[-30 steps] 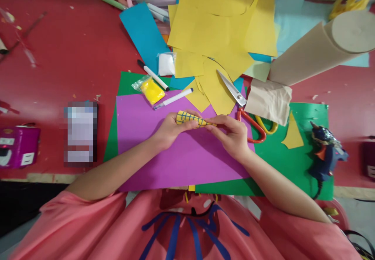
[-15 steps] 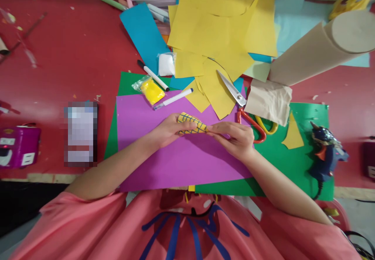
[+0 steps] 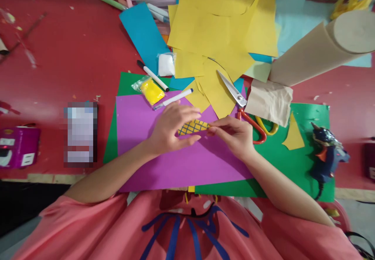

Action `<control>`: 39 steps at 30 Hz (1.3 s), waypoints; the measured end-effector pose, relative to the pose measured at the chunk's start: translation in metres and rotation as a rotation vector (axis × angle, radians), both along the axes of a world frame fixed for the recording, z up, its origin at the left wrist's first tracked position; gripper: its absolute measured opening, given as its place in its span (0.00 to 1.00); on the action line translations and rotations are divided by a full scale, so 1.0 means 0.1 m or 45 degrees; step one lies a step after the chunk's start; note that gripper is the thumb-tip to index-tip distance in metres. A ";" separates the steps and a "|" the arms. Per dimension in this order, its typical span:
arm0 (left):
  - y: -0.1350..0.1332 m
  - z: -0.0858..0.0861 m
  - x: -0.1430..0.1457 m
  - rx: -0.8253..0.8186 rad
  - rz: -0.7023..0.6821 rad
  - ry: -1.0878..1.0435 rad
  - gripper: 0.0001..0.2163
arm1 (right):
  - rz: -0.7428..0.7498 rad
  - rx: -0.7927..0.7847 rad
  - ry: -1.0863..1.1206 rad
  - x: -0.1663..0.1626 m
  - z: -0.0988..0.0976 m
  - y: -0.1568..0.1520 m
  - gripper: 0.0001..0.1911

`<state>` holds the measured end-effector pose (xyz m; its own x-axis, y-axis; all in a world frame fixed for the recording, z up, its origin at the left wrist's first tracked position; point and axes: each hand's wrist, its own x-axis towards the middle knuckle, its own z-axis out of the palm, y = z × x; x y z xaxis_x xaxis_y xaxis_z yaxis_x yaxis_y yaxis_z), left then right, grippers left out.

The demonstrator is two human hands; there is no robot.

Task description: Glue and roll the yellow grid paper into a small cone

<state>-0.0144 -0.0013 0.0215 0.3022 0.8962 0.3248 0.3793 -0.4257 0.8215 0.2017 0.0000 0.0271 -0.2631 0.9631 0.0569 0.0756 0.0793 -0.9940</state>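
Observation:
A yellow paper cone (image 3: 193, 127) with a dark crisscross line pattern lies sideways in the air above the purple sheet (image 3: 181, 166). My right hand (image 3: 234, 135) pinches its narrow end between thumb and fingers. Around the wide end, my left hand (image 3: 171, 129) is open, thumb and fingers spread apart; whether any finger touches the paper I cannot tell. Just beyond the hands lie a white marker (image 3: 177, 97) and a bag of yellow clay (image 3: 152, 91). Scissors with red handles (image 3: 238, 99) rest to the right of the cone.
Cut yellow sheets (image 3: 216, 29) cover the back. A roll of cream paper (image 3: 316, 52) stands at the right, near a crumpled paper piece (image 3: 269, 101). A dark blue glue gun (image 3: 328, 158) sits on the green sheet (image 3: 281, 170). A pixelated phone-like object (image 3: 80, 133) lies left.
My left hand has let go of the cone's wide end and spread its fingers. The cone has turned slightly in my right hand's pinch, showing a diagonal pattern.

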 end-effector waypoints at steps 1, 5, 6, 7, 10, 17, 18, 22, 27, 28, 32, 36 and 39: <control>-0.02 0.00 0.00 0.027 -0.049 0.148 0.17 | 0.036 -0.044 0.005 -0.01 0.00 -0.01 0.06; -0.05 -0.07 0.03 0.040 -0.096 0.321 0.12 | 0.088 -0.154 0.074 -0.04 -0.01 -0.01 0.07; -0.05 -0.08 0.04 0.038 -0.088 0.303 0.12 | 0.094 -0.168 0.092 -0.04 -0.01 -0.01 0.08; -0.04 -0.09 0.04 0.033 -0.076 0.279 0.12 | 0.103 -0.175 0.105 -0.04 -0.02 -0.01 0.07; -0.04 -0.07 0.07 -0.020 -0.064 0.180 0.11 | 0.109 -0.175 0.127 -0.04 -0.04 0.01 0.07; -0.08 -0.02 0.09 -0.514 -0.095 -0.133 0.12 | 0.080 -0.154 0.093 -0.02 -0.05 0.03 0.06; -0.09 -0.02 0.08 -0.648 -0.101 -0.181 0.13 | 0.088 -0.154 0.094 -0.01 -0.04 0.03 0.06; -0.05 -0.02 0.06 -1.072 -0.133 -0.388 0.16 | 0.131 -0.108 0.099 0.02 -0.03 0.04 0.05; 0.02 0.07 0.07 -1.320 -0.223 -0.667 0.14 | 0.185 -0.054 0.051 0.04 0.00 0.05 0.07; 0.03 0.09 0.07 -1.376 -0.225 -0.701 0.14 | 0.189 -0.046 0.030 0.05 0.00 0.06 0.07; 0.03 0.11 0.09 -1.543 -0.243 -0.831 0.15 | 0.191 0.064 -0.024 0.06 0.01 0.07 0.07; 0.04 0.08 0.07 -1.670 -0.341 -0.889 0.15 | 0.188 0.239 0.004 0.06 0.00 0.07 0.08; 0.05 0.07 0.05 -1.765 -0.421 -0.891 0.17 | 0.185 0.397 0.004 0.05 0.00 0.06 0.08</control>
<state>-0.0095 0.0038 0.0284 0.6835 0.5313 -0.5006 -0.1780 0.7863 0.5916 0.2066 0.0063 0.0272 -0.3957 0.8516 0.3439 0.0384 0.3894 -0.9203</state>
